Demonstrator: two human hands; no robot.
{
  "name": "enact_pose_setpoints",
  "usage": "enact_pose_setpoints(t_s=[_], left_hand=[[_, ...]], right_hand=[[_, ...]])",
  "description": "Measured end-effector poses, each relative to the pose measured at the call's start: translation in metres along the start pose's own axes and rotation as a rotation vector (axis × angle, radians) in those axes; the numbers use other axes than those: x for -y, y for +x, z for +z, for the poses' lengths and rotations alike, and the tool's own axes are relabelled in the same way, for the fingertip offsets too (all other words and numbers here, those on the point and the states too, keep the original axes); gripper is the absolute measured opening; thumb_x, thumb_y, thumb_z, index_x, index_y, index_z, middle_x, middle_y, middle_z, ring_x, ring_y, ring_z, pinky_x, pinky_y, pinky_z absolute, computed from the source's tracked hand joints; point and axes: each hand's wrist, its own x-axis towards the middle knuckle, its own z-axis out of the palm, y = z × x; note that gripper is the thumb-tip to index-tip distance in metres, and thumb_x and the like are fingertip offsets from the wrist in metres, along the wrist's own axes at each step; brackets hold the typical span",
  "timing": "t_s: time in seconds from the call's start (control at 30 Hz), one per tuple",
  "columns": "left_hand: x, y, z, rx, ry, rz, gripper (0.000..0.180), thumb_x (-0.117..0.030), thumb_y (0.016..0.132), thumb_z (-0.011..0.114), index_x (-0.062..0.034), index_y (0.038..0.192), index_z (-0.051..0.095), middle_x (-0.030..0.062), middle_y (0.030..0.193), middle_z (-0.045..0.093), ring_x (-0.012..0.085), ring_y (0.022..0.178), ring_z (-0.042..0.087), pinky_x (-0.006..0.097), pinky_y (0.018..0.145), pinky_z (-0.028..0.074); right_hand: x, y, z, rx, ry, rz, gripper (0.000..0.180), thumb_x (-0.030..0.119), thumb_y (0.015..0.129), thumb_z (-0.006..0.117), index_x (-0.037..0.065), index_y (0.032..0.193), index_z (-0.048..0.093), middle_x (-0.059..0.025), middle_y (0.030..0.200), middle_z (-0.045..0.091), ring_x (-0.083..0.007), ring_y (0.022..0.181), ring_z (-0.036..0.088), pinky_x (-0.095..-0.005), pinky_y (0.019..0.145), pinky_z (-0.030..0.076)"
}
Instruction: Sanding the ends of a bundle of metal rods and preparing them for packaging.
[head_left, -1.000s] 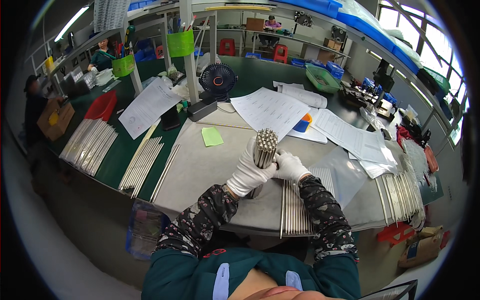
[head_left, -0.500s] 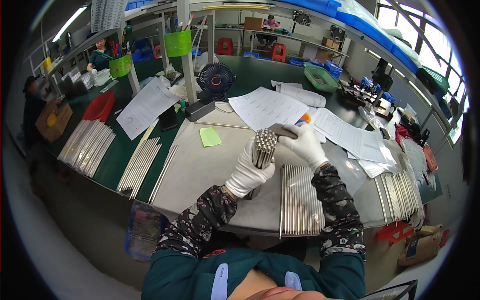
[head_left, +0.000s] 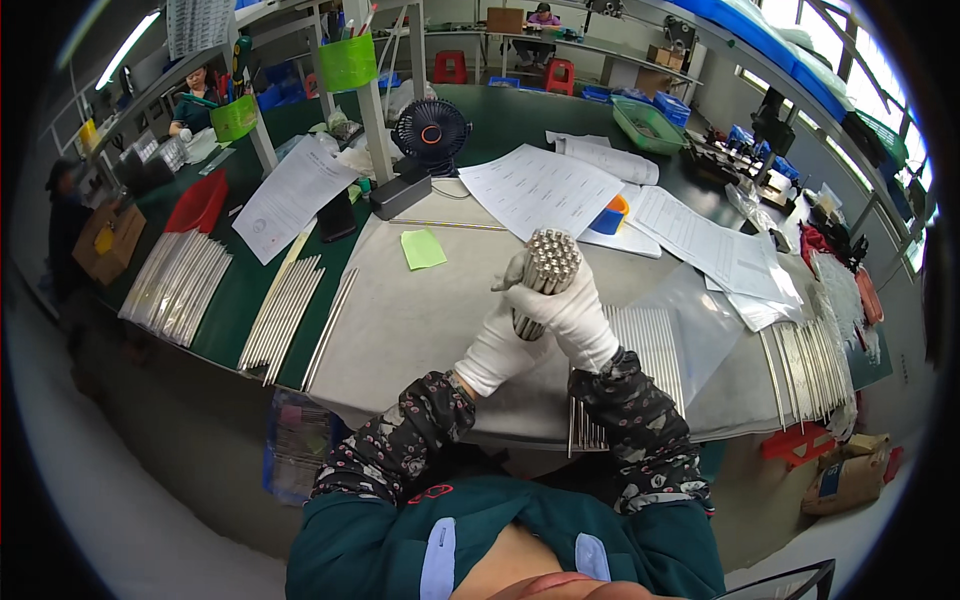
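Note:
In the middle, above the grey work surface (head_left: 400,330), a tight bundle of thin metal rods (head_left: 552,258) points its round ends up toward me. My right hand (head_left: 578,318), in a white glove, closes around the upper part of the bundle. Lower down, my left hand (head_left: 505,345), also gloved in white, is wrapped about the same rods. A small greyish patch shows at the bundle's left side; I cannot tell whether it is cloth or glove. Partly under my right forearm lies a row of metal rods (head_left: 650,345).
More rods lie in groups at left (head_left: 280,315), far left in clear wrap (head_left: 178,290), and right (head_left: 808,375). Behind are paper sheets (head_left: 540,190), a black fan (head_left: 431,132), a yellow-green note (head_left: 423,249), and an orange-and-blue round object (head_left: 610,215). A clear plastic sheet (head_left: 700,320) lies right.
My right hand has come down from beside the rod tops, where it held a flat grey piece, and now grips the bundle. The rods have shifted slightly right and up.

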Motion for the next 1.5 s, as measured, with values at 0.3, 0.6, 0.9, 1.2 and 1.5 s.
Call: enact_pose_setpoints(t_s=[0.3,0.6,0.9,1.2,1.5], left_hand=[[0.005,-0.046,-0.077,0.477,-0.838,-1.145,0.047,-0.035,0.094,0.047,0.0003,0.125,0.041,0.0173,0.102,0.061,0.0181,0.059,0.060,0.022,0.042,0.045],[-0.049,0.030,-0.051,0.417,-1.074,-0.897,0.034,-0.020,0.081,0.068,-0.0065,0.108,0.052,0.0097,0.085,0.059,0.0210,0.072,0.061,0.036,0.067,0.054],[-0.055,0.053,-0.056,0.284,-0.543,-0.136,0.038,0.003,0.070,0.063,-0.0066,0.103,0.047,0.0003,0.081,0.058,0.0099,0.072,0.058,0.026,0.062,0.050],[-0.036,0.044,-0.047,0.080,-0.518,-0.091,0.044,0.001,0.071,0.064,-0.0052,0.110,0.045,0.0004,0.083,0.057,0.0094,0.076,0.057,0.025,0.070,0.049],[-0.035,0.040,-0.039,0.095,-0.458,-0.027,0.054,-0.004,0.071,0.066,-0.0046,0.119,0.042,0.0009,0.088,0.057,0.0101,0.078,0.059,0.027,0.074,0.049]], right_hand=[[-0.008,-0.020,0.005,-0.025,-0.216,-0.205,0.041,0.007,0.064,0.071,0.003,0.100,0.050,0.0002,0.075,0.055,-0.0102,0.064,0.054,-0.0241,0.063,0.048],[-0.003,-0.049,0.048,0.864,-1.118,-1.315,0.013,0.019,0.074,0.052,0.009,0.075,0.043,0.0009,0.062,0.044,-0.0159,0.053,0.045,-0.0304,0.050,0.039],[-0.022,-0.011,-0.013,0.637,-1.949,-1.613,0.023,0.014,0.072,0.060,0.009,0.094,0.054,0.0000,0.098,0.056,-0.0167,0.097,0.056,-0.0252,0.087,0.046],[-0.038,0.002,-0.070,0.201,-1.522,-0.398,0.051,0.029,0.072,0.065,0.001,0.112,0.053,-0.0200,0.112,0.055,-0.0360,0.110,0.051,-0.0421,0.089,0.044],[-0.009,0.039,-0.086,-0.017,-1.043,-0.150,0.050,0.023,0.073,0.068,0.002,0.118,0.060,-0.0217,0.110,0.060,-0.0337,0.101,0.059,-0.0382,0.091,0.045]])
